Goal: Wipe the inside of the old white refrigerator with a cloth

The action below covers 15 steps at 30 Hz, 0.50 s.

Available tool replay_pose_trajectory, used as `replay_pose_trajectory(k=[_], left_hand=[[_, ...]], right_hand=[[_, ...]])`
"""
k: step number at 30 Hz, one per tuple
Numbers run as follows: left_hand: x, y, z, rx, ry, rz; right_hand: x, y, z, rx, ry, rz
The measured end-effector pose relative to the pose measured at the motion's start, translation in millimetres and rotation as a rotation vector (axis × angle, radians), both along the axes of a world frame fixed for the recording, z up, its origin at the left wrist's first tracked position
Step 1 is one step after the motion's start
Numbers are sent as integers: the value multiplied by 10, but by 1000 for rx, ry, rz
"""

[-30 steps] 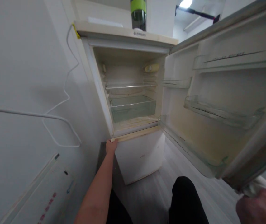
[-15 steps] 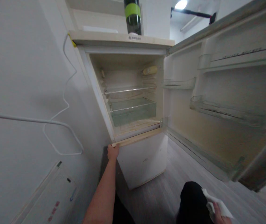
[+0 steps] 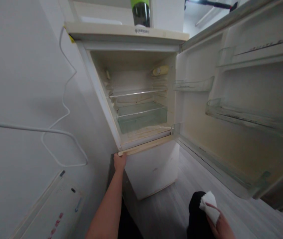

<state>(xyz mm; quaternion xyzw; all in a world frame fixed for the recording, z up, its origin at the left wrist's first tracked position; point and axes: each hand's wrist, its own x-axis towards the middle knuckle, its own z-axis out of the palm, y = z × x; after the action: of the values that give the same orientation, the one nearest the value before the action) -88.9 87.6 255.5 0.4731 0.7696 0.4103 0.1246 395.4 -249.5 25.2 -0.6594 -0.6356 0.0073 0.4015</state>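
My left hand (image 3: 119, 161) is closed over the top left corner of the fridge's lower door (image 3: 153, 171), which is shut or nearly so. Beside my right knee, my right hand (image 3: 219, 222) grips a crumpled white cloth (image 3: 210, 204), perhaps a paper towel. Above the lower door, the fridge compartment (image 3: 131, 78) stands open. Inside are a glass shelf (image 3: 139, 93), a clear drawer (image 3: 142, 118) and a yellowed lamp cover (image 3: 160, 70). The upper door (image 3: 193, 116) is swung wide to the right, with clear door racks (image 3: 246, 118) on its inner side.
A dark bottle (image 3: 141, 15) with a green band stands on the fridge top (image 3: 101, 31). White cables (image 3: 67, 86) hang along the left wall. A white panel with red marks (image 3: 54, 205) is at lower left. Grey wood-look floor (image 3: 166, 205) lies below.
My right hand has come up and left with the cloth, over my knee. My left hand stays on the lower door's corner. The view has tilted down slightly and drawn nearer.
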Motion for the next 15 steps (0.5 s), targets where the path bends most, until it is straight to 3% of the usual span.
replay_pose_trajectory(k=[8, 15], left_hand=[[-3, 17, -33, -27, -67, 27], [-6, 38, -59, -29, -84, 51]], right_hand=[[-121, 68, 238, -37, 115, -22], [-111, 59, 157, -35, 145, -32]])
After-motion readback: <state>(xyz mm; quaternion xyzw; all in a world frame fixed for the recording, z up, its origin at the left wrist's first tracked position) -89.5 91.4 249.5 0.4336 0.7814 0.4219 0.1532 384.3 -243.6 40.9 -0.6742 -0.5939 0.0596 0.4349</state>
